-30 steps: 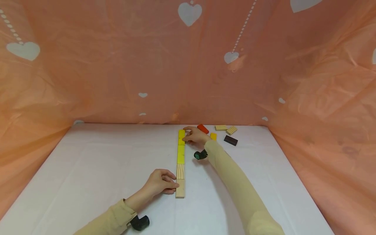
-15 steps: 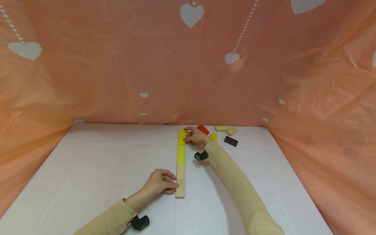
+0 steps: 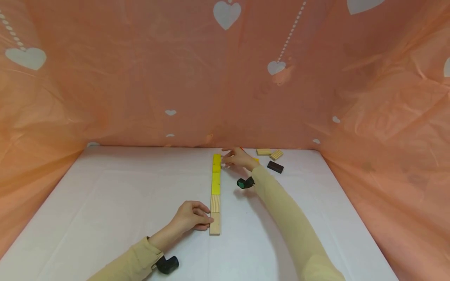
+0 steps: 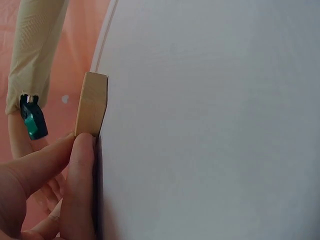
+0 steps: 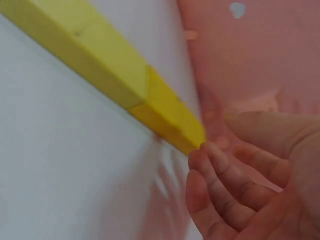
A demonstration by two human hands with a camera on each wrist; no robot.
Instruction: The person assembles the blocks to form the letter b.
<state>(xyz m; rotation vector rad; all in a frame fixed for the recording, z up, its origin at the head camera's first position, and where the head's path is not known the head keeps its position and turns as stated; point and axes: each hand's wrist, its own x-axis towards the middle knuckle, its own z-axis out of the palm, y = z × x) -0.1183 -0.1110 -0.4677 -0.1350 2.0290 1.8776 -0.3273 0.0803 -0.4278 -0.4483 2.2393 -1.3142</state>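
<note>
Several blocks lie end to end in a straight row in the head view. The far yellow block (image 3: 216, 164) meets a lighter yellow block (image 3: 216, 184), then a striped plain wooden block (image 3: 215, 203), then a plain wooden block (image 3: 216, 229) nearest me. My left hand (image 3: 191, 216) rests at that nearest block, thumb over its left edge and fingers along its left side. The left wrist view shows the fingertips touching the wooden block (image 4: 92, 105). Beside the far yellow block, my right hand (image 3: 240, 158) has relaxed fingers and holds nothing. In the right wrist view its fingertips overlap the row's end.
Back right on the white table (image 3: 140, 175) lie two striped wooden blocks (image 3: 263, 152) and a dark brown block (image 3: 275, 167). A yellow-orange block (image 3: 257, 159) and a red block are mostly hidden behind my right hand. An orange sheet with hearts (image 3: 227, 15) closes the back and sides.
My right hand has let go of the far yellow block and moved slightly right, covering more of the red and yellow-orange blocks. The left hand and the row stay put.
</note>
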